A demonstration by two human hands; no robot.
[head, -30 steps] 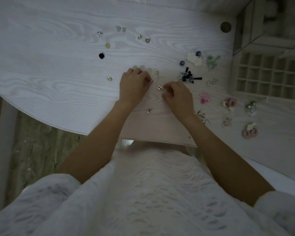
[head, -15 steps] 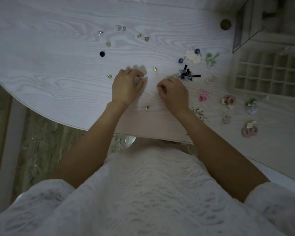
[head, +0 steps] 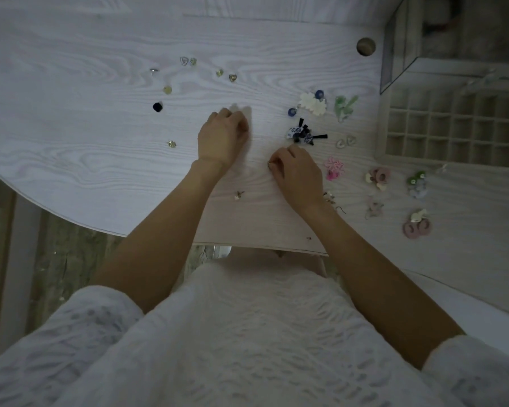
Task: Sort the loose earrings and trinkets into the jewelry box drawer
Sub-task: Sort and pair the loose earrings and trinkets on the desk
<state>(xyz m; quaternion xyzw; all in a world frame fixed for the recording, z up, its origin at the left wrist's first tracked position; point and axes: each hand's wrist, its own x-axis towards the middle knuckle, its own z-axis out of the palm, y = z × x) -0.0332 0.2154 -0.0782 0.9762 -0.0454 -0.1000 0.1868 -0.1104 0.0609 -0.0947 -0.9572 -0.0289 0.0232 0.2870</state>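
The desk (head: 71, 127) carried nearly everything I had to sort, so I judged the job barely begun. The jewelry box drawer (head: 453, 127) stood open at the far right, its grid of small compartments looking empty as far as the dim light let me see, though its right side was cut off by the frame and the deeper cells were in shadow. Near it, to its left and in front, lay the bigger pieces: a pink hoop pair (head: 417, 227), a green and pale blue cluster (head: 417, 186), a pink and cream pair (head: 379, 177), a bright pink flower (head: 334, 168), a green leafy piece (head: 346, 107), white flowers (head: 313, 104) and a blue patterned pair with black tassels (head: 301, 133). Further left small studs were strewn well apart, among them a dark blue one (head: 157, 106). My left hand (head: 222, 139) rested on the desk with fingers curled under; whether it held anything I could not tell. My right hand (head: 299, 174) was also curled, and something small and metallic showed at its fingertips (head: 272, 167), so it seemed to pinch a tiny earring, too small to name. A little stud (head: 238, 195) lay between my wrists. All of these were left to be placed.
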